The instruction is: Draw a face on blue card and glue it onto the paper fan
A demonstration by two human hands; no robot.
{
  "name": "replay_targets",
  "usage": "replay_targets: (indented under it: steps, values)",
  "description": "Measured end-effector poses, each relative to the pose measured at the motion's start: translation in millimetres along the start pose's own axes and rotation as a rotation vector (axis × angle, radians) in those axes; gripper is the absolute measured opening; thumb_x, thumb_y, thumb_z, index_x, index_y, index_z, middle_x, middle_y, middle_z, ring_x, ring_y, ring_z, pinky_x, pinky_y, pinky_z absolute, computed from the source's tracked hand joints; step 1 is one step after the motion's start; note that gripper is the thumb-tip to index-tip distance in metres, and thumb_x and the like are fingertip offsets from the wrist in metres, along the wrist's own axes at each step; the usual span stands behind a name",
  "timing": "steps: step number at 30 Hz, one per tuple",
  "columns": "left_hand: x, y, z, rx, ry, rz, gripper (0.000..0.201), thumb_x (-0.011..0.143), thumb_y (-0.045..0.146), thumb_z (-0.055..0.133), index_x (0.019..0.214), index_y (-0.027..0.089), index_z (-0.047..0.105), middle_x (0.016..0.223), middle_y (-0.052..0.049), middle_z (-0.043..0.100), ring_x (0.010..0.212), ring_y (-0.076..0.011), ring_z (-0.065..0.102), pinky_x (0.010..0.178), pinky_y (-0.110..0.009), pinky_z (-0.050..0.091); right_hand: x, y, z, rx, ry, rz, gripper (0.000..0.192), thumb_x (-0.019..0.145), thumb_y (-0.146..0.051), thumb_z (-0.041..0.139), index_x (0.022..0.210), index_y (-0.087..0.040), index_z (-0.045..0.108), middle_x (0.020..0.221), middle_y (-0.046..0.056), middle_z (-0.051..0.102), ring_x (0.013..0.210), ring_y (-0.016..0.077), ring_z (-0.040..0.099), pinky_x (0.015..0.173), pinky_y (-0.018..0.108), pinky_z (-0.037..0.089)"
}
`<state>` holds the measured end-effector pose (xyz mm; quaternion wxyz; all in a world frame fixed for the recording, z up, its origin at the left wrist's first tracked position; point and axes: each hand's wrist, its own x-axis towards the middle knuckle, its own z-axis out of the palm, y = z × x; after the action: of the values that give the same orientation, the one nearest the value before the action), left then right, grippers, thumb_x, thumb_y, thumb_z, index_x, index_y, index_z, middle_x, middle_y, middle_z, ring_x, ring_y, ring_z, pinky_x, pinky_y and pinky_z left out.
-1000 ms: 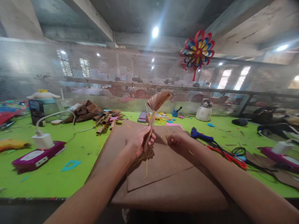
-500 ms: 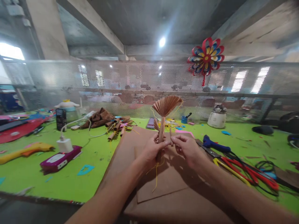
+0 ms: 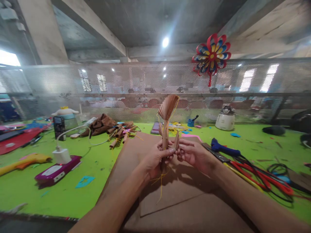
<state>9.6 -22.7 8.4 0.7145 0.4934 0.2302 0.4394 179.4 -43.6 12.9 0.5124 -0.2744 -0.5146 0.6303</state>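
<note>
My left hand (image 3: 161,156) is wrapped round a brown paper tube (image 3: 165,137), which stands upright. A pleated brown paper fan (image 3: 168,107) spreads from the top of the tube, and a smaller pleated edge shows lower on its left. Yellow string (image 3: 160,189) dangles below my grip. On the right of the tube, a small pleated paper piece (image 3: 176,141) sticks up between my hands. Bent fingers of my right hand (image 3: 190,151) close on this small piece from the right, with my left thumb close to its base.
A cardboard sheet (image 3: 126,181) lies under my hands on the green table (image 3: 97,197). On the right are a blue-handled tool (image 3: 224,148) and red-handled pliers or cutters (image 3: 255,174). Left are a purple power strip (image 3: 57,171), a yellow glue gun (image 3: 26,161) and paper tubes (image 3: 119,132).
The large fan has turned and looks narrower. The small pleated piece has tilted and shows more of its folds, and my right fingers have shifted on it. The view has moved slightly.
</note>
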Motion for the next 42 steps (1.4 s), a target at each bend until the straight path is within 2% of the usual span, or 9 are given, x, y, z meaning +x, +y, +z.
replay_targets:
  steps: [2, 4, 12, 14, 17, 21, 24, 30, 42]
  values:
    - [-3, 4, 0.8, -0.003, -0.073, -0.044, 0.034, 0.065, 0.014, 0.081, 0.092, 0.014, 0.061, 0.074, -0.001, 0.063, 0.051, -0.0031, 0.05, 0.042, -0.013, 0.03, -4, -9, -7, -0.029, -0.119, 0.004, 0.028, 0.069, -0.026, 0.076, 0.096, -0.019, 0.071, 0.088, 0.005, 0.065, 0.071, 0.0118, 0.054, 0.065, 0.025, 0.044]
    - [-5, 5, 0.8, 0.001, -0.128, -0.073, 0.034, 0.065, 0.014, 0.08, 0.094, 0.012, 0.062, 0.073, -0.003, 0.063, 0.051, -0.0037, 0.05, 0.041, -0.013, 0.028, -7, -14, -11, -0.096, -0.172, -0.016, 0.028, 0.071, -0.024, 0.075, 0.098, -0.019, 0.072, 0.088, 0.005, 0.066, 0.07, 0.0121, 0.054, 0.062, 0.025, 0.043]
    - [-7, 2, -1.4, -0.007, -0.246, -0.138, 0.032, 0.064, 0.013, 0.08, 0.091, 0.013, 0.062, 0.071, -0.002, 0.06, 0.053, -0.0051, 0.049, 0.043, -0.015, 0.026, -11, -14, -12, -0.158, -0.236, -0.052, 0.011, 0.075, -0.024, 0.073, 0.085, -0.019, 0.073, 0.075, 0.003, 0.068, 0.064, 0.0123, 0.059, 0.058, 0.026, 0.046]
    - [-8, 3, -0.5, -0.017, -0.24, -0.137, 0.032, 0.066, 0.017, 0.078, 0.094, 0.013, 0.063, 0.074, -0.003, 0.061, 0.056, -0.0063, 0.051, 0.043, -0.015, 0.027, -11, -17, -12, -0.162, -0.191, -0.091, 0.01, 0.075, -0.025, 0.074, 0.082, -0.018, 0.072, 0.072, 0.002, 0.067, 0.062, 0.0116, 0.059, 0.056, 0.025, 0.045]
    - [-7, 4, 0.9, -0.028, -0.219, -0.138, 0.031, 0.073, 0.027, 0.072, 0.099, 0.013, 0.064, 0.08, -0.007, 0.063, 0.061, -0.0089, 0.054, 0.046, -0.016, 0.032, -10, -22, -14, -0.131, -0.045, -0.171, 0.012, 0.074, -0.028, 0.075, 0.075, -0.018, 0.069, 0.067, 0.001, 0.065, 0.058, 0.0105, 0.057, 0.054, 0.024, 0.043]
    - [-5, 1, 1.3, -0.014, -0.195, -0.138, 0.032, 0.078, 0.034, 0.061, 0.102, 0.011, 0.064, 0.074, -0.006, 0.061, 0.058, -0.0093, 0.053, 0.046, -0.018, 0.032, -9, -28, -17, -0.075, 0.1, -0.259, 0.017, 0.071, -0.028, 0.078, 0.068, -0.019, 0.064, 0.06, -0.002, 0.059, 0.053, 0.0086, 0.051, 0.053, 0.024, 0.041]
    - [-3, -2, 0.5, 0.011, -0.174, -0.135, 0.032, 0.079, 0.034, 0.061, 0.103, 0.012, 0.064, 0.069, -0.003, 0.058, 0.055, -0.0087, 0.051, 0.044, -0.018, 0.031, -8, -28, -17, -0.064, 0.109, -0.268, 0.017, 0.072, -0.028, 0.077, 0.067, -0.019, 0.064, 0.06, -0.002, 0.059, 0.053, 0.0083, 0.05, 0.052, 0.024, 0.04]
    - [-2, -6, 1.1, 0.06, -0.158, -0.135, 0.027, 0.076, 0.032, 0.064, 0.095, 0.013, 0.062, 0.067, -0.001, 0.057, 0.054, -0.0087, 0.051, 0.044, -0.019, 0.03, -8, -25, -12, -0.127, 0.072, -0.271, 0.011, 0.073, -0.027, 0.076, 0.077, -0.018, 0.071, 0.071, 0.001, 0.067, 0.057, 0.01, 0.056, 0.056, 0.026, 0.046]
    - [-6, -6, 6.5, 0.095, -0.149, -0.113, 0.021, 0.077, 0.033, 0.061, 0.085, 0.014, 0.06, 0.066, -0.001, 0.056, 0.052, -0.0072, 0.048, 0.045, -0.018, 0.03, -6, -20, -8, -0.184, 0.086, -0.382, 0.003, 0.077, -0.023, 0.074, 0.076, -0.02, 0.074, 0.068, 0.0, 0.068, 0.059, 0.0088, 0.061, 0.059, 0.023, 0.049]
